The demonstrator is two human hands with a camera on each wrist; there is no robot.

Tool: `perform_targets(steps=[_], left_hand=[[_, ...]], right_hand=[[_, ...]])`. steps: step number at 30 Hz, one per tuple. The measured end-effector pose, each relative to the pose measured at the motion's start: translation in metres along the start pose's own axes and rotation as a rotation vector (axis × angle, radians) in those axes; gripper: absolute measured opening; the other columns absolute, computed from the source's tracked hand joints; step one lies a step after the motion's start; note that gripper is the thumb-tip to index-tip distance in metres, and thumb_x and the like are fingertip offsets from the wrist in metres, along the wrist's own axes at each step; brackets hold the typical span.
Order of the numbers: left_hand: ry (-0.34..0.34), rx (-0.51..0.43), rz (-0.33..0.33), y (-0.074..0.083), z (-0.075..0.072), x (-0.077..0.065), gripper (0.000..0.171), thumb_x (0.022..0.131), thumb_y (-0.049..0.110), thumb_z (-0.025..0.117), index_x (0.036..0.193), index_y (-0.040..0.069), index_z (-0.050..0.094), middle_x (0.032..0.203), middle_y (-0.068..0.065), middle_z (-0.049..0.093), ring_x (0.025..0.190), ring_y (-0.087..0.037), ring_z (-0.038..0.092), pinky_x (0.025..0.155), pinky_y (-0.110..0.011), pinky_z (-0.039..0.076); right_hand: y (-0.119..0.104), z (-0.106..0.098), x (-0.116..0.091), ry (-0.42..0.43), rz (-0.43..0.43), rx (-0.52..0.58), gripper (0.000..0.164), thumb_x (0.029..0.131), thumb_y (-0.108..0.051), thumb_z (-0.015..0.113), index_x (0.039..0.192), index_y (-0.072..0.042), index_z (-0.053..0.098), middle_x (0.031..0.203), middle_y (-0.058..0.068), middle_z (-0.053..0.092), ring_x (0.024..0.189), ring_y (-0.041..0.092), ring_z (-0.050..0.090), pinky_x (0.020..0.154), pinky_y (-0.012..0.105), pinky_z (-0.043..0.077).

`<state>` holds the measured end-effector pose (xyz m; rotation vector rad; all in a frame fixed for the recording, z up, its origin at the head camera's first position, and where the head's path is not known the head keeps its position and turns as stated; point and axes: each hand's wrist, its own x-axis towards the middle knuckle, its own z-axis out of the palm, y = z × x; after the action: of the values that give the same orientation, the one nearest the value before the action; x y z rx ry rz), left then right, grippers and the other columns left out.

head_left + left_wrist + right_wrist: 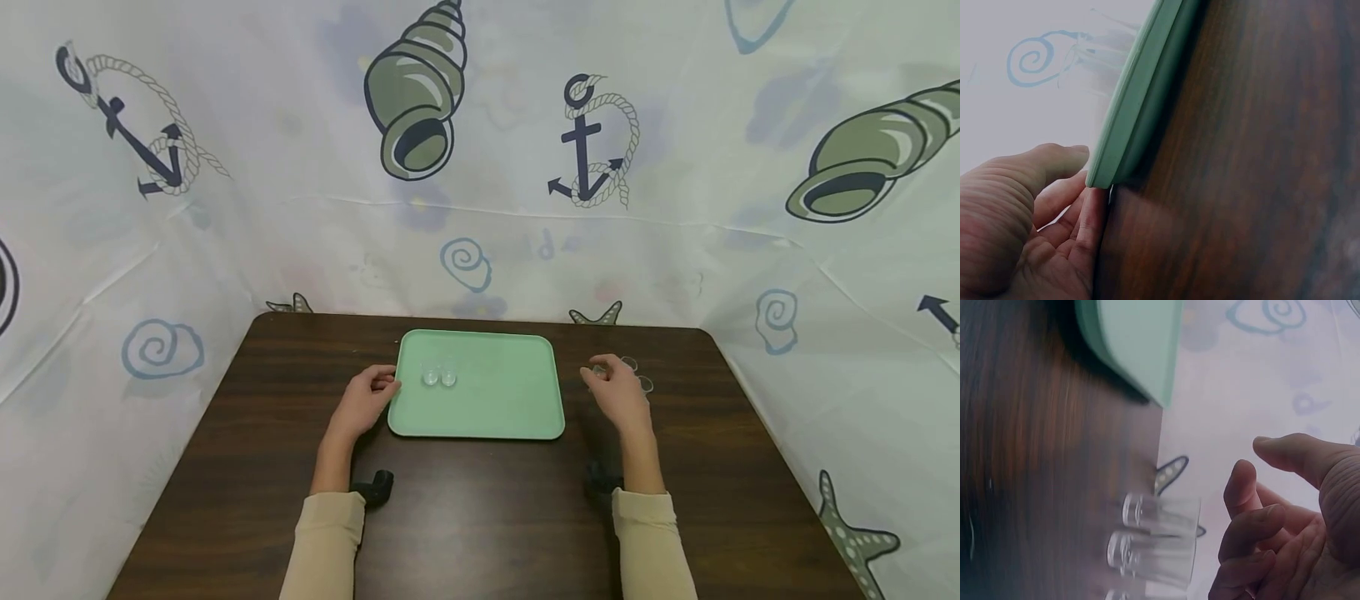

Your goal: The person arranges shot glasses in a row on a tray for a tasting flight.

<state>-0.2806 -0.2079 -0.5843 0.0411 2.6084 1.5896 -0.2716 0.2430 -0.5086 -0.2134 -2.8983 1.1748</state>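
Observation:
My left hand (365,402) rests beside the left edge of a pale green tray (495,392). In the left wrist view, its thumb and loosely bent fingers sit right at the tray's rim (1129,106). Two small clear glasses (448,378) stand side by side on the tray's left half. To the right of the tray, my right hand (617,392) hovers with loosely bent fingers and nothing between thumb and fingertips. More clear glasses (1154,556) stand on the table close to it, partly hidden behind the hand in the head view.
The dark wooden table (480,517) carries the tray near its back edge. A white curtain (300,250) printed with shells and anchors surrounds the back and sides. Each wrist bears a black camera mount (378,487).

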Motion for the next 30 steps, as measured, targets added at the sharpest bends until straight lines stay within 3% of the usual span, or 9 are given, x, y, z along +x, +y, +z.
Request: perform_targets(steps=[5,12,30], left_hand=[[0.001,-0.005,-0.001,0.0,-0.001,-0.001,0.048,0.112,0.023,0.06,0.152,-0.002,0.054,0.139,-0.024,0.062,0.13,-0.038,0.061,0.11,-0.053,0.052],[-0.003,-0.003,0.008,-0.003,-0.002,-0.001,0.047,0.113,0.021,0.059,0.153,-0.001,0.054,0.139,-0.025,0.062,0.13,-0.038,0.061,0.11,-0.054,0.052],[0.006,-0.004,0.021,-0.004,0.0,0.002,0.045,0.112,0.021,0.06,0.151,-0.002,0.056,0.136,-0.025,0.063,0.127,-0.038,0.062,0.109,-0.053,0.053]], right_hand=[[0.009,-0.011,-0.001,0.017,0.047,0.008,0.057,0.107,-0.045,0.061,0.152,-0.011,0.058,0.095,0.008,0.064,0.069,0.022,0.054,0.056,0.034,0.04],[0.019,-0.02,-0.005,0.041,0.129,0.008,0.06,0.106,-0.047,0.062,0.156,-0.015,0.054,0.118,0.014,0.069,0.081,0.026,0.059,0.062,0.036,0.043],[0.037,-0.021,-0.003,0.078,0.166,-0.073,0.06,0.106,-0.044,0.063,0.156,-0.013,0.053,0.106,0.011,0.068,0.071,0.025,0.057,0.055,0.035,0.04]])
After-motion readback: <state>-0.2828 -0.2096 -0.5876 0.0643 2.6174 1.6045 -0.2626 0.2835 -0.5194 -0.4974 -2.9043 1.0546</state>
